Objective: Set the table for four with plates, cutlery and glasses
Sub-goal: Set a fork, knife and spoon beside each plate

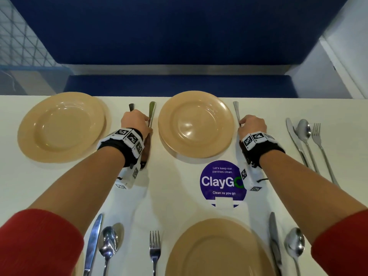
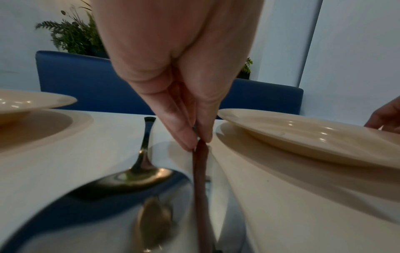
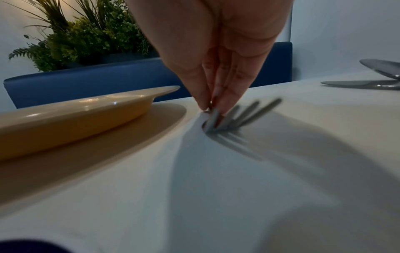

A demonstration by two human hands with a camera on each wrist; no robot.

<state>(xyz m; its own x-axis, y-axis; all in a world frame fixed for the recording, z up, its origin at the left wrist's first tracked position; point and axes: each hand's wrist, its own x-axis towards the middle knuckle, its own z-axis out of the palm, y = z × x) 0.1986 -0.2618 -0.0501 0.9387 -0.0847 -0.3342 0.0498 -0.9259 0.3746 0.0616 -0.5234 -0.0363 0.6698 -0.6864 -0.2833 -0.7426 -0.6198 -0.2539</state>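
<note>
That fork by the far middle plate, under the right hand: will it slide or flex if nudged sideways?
The fork looks like rigid metal, so it probably won't flex. On the smooth table it would likely slide or pivot easily. The right hand pinches its thin neck; the polished surface may be slippery.

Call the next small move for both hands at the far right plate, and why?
Probably let go and lift clear: the left hand pinches a knife and the right hand a fork, both apparently lying flat on the table flanking the plate.
</note>
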